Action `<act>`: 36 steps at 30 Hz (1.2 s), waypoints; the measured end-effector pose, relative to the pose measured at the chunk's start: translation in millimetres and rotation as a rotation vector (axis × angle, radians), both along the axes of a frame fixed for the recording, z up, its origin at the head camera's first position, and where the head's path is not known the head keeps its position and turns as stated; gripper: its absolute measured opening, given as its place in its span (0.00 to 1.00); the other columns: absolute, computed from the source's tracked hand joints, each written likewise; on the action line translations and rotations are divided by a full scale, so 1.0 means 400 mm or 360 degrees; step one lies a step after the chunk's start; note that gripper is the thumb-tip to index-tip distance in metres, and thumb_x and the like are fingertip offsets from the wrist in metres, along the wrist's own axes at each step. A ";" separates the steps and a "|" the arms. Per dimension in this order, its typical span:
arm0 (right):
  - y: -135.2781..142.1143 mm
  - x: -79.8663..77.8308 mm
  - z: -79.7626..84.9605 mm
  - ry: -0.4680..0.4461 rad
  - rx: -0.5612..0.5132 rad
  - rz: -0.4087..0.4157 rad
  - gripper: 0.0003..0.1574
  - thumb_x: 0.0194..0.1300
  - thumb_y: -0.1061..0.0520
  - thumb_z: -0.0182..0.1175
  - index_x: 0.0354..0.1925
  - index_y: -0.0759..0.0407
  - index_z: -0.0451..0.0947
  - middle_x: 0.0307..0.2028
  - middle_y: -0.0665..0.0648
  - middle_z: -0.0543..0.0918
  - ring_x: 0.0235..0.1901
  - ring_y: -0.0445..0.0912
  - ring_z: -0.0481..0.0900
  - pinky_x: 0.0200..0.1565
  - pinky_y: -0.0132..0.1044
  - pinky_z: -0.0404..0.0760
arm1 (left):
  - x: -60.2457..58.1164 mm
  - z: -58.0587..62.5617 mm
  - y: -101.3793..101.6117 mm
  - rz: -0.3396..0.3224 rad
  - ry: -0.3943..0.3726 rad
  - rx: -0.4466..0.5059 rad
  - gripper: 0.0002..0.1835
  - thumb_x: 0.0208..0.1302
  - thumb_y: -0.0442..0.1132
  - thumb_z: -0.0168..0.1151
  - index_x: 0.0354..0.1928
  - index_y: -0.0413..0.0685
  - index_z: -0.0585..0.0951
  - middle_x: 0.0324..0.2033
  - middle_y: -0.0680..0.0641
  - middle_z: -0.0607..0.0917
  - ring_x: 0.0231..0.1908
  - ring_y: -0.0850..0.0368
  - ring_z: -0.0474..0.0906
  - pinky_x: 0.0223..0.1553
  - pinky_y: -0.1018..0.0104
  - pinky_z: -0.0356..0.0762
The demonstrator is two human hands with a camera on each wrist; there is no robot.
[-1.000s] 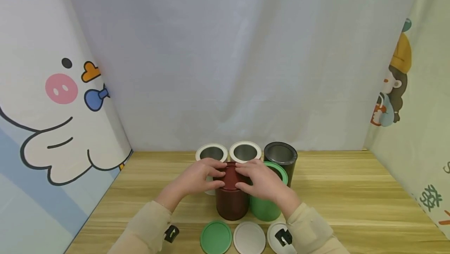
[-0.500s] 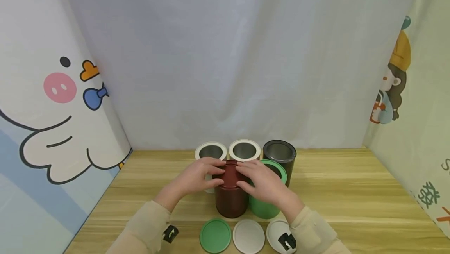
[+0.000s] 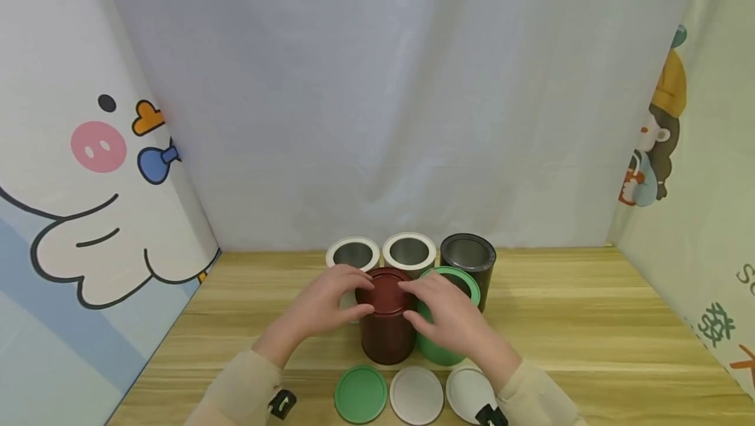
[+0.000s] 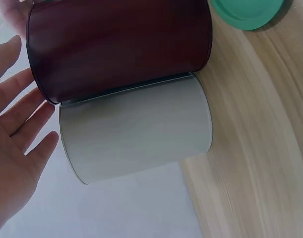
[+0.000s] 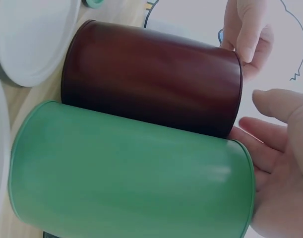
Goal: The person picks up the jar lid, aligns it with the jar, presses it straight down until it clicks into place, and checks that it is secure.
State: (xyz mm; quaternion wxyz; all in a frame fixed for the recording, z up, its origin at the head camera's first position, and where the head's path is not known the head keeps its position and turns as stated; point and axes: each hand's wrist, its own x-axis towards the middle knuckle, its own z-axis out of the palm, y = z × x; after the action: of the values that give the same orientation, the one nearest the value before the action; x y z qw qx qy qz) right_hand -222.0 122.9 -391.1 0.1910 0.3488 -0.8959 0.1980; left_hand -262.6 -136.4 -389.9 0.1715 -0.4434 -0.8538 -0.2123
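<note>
A dark red can (image 3: pixel 387 337) stands upright with a dark red lid (image 3: pixel 387 293) on its top. My left hand (image 3: pixel 327 298) is at the lid's left edge, fingers extended and loosely bent. On the opposite side my right hand (image 3: pixel 445 308) spreads its thumb and fingers by the lid's right edge, above the green can (image 3: pixel 436 347). In the left wrist view the left fingers are beside the top end of the dark red can, with a pale can (image 4: pixel 136 129) alongside. The right wrist view has the right thumb apart from the dark red can (image 5: pixel 151 79); some fingertips are hidden behind the cans.
Two white-rimmed cans without lids, left (image 3: pixel 354 240) and middle (image 3: pixel 409 236), stand behind, with a lidless black can (image 3: pixel 486 275) at their right. In front lie a green lid (image 3: pixel 360 394), a white lid (image 3: pixel 416 396) and another white lid (image 3: pixel 468 392) on the wooden table (image 3: pixel 566 321).
Both hands have drawn outward from the dark red lid, the right one more, baring more of its top. The cans and loose lids keep their places; the view has shifted slightly.
</note>
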 end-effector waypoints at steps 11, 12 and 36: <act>0.009 0.038 -0.016 0.0026 -0.0242 0.0038 0.20 0.63 0.60 0.68 0.53 0.60 0.81 0.49 0.51 0.84 0.51 0.48 0.78 0.53 0.43 0.78 | 0.035 -0.017 -0.014 -0.0046 0.0106 0.0132 0.21 0.55 0.43 0.76 0.49 0.41 0.84 0.48 0.47 0.84 0.54 0.49 0.77 0.57 0.55 0.74; 0.009 0.042 -0.017 0.0029 -0.0252 0.0048 0.19 0.63 0.60 0.68 0.53 0.60 0.81 0.49 0.51 0.84 0.51 0.47 0.78 0.53 0.43 0.78 | 0.039 -0.018 -0.015 -0.0048 0.0103 0.0141 0.22 0.55 0.43 0.76 0.50 0.41 0.84 0.49 0.47 0.84 0.54 0.49 0.76 0.57 0.55 0.74; 0.017 0.106 -0.081 0.0159 -0.0348 0.0114 0.29 0.54 0.59 0.74 0.56 0.60 0.80 0.47 0.48 0.85 0.49 0.44 0.80 0.48 0.41 0.82 | 0.139 -0.074 -0.056 0.0048 0.0041 0.0244 0.37 0.54 0.48 0.76 0.64 0.42 0.75 0.59 0.47 0.78 0.58 0.50 0.72 0.57 0.50 0.74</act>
State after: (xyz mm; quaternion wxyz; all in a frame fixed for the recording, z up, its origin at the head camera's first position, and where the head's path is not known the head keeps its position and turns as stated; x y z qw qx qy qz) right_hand -179.5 129.7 -423.5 0.2650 0.3671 -0.8453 0.2835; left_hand -207.0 -158.8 -419.3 0.2190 -0.4186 -0.8394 -0.2687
